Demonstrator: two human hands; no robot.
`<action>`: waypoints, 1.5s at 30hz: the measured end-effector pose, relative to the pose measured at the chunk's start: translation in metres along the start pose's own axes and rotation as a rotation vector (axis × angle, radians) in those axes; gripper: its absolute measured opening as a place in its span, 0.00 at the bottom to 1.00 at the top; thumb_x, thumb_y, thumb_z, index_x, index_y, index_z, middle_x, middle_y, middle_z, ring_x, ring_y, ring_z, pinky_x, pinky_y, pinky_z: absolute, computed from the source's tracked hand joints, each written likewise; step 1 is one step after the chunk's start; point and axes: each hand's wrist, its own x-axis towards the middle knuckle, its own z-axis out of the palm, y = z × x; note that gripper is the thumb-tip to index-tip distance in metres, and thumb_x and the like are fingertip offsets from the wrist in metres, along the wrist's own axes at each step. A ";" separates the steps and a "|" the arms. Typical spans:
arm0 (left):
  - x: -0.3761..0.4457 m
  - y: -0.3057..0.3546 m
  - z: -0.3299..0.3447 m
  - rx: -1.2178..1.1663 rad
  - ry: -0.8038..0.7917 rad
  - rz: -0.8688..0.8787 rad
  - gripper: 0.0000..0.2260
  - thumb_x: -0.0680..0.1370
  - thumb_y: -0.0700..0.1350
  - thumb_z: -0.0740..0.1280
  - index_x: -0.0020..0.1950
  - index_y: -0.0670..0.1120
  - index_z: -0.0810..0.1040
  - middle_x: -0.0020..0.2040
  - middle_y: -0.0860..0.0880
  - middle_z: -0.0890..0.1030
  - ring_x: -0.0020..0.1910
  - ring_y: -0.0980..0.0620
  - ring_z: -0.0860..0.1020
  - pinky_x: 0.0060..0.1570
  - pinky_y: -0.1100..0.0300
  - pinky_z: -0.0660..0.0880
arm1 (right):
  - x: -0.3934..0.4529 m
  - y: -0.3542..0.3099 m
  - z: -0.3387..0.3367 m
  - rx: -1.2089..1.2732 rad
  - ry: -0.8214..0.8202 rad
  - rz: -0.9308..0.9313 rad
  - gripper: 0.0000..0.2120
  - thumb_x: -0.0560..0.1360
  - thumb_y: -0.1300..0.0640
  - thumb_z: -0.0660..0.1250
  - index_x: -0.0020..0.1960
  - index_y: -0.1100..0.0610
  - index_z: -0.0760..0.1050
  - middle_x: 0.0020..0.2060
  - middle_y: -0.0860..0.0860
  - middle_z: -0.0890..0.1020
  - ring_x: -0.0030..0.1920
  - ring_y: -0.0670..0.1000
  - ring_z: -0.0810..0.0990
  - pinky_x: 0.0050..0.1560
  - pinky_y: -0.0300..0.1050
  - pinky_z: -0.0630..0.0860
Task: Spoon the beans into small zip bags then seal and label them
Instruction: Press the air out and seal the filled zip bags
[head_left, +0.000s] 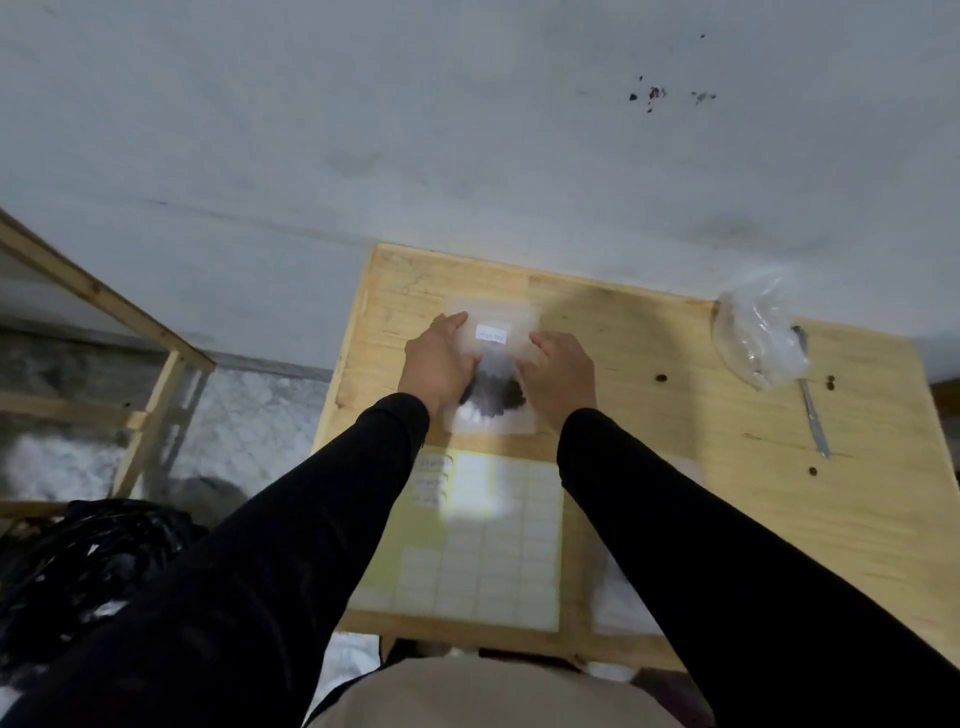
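Clear plastic zip bag (493, 358) with dark beans (498, 397) and a white label (492, 333) lies flat mid-table (649, 415). Left hand (436, 358) and right hand (563, 371) press its sides, fingers fairly straight. Nearer lies a label sheet (483, 545); far right, a crumpled bag (758, 338) and spoon (810, 400).

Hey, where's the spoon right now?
In the head view the spoon lies on the wooden table at its far right, its bowl end tucked under the crumpled clear bag, well to the right of both hands.
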 end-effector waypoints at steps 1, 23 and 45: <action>-0.003 0.001 0.000 0.005 -0.004 0.007 0.23 0.79 0.42 0.63 0.73 0.47 0.64 0.74 0.47 0.64 0.72 0.47 0.63 0.59 0.75 0.58 | -0.004 0.000 -0.002 -0.029 0.001 -0.010 0.20 0.78 0.59 0.60 0.69 0.60 0.68 0.67 0.56 0.70 0.67 0.53 0.68 0.65 0.36 0.57; -0.154 0.040 0.119 0.080 -0.452 0.177 0.24 0.78 0.47 0.63 0.73 0.46 0.64 0.65 0.41 0.75 0.63 0.44 0.73 0.63 0.57 0.69 | -0.176 0.127 -0.052 -0.157 0.174 0.410 0.19 0.78 0.53 0.61 0.67 0.59 0.70 0.64 0.57 0.73 0.64 0.55 0.71 0.65 0.46 0.65; -0.152 0.010 0.020 -0.338 -0.148 0.186 0.15 0.78 0.46 0.66 0.64 0.57 0.74 0.64 0.40 0.75 0.62 0.39 0.71 0.62 0.48 0.69 | -0.149 0.041 -0.036 0.703 0.133 0.163 0.10 0.71 0.64 0.71 0.52 0.55 0.80 0.40 0.50 0.80 0.42 0.47 0.77 0.45 0.34 0.73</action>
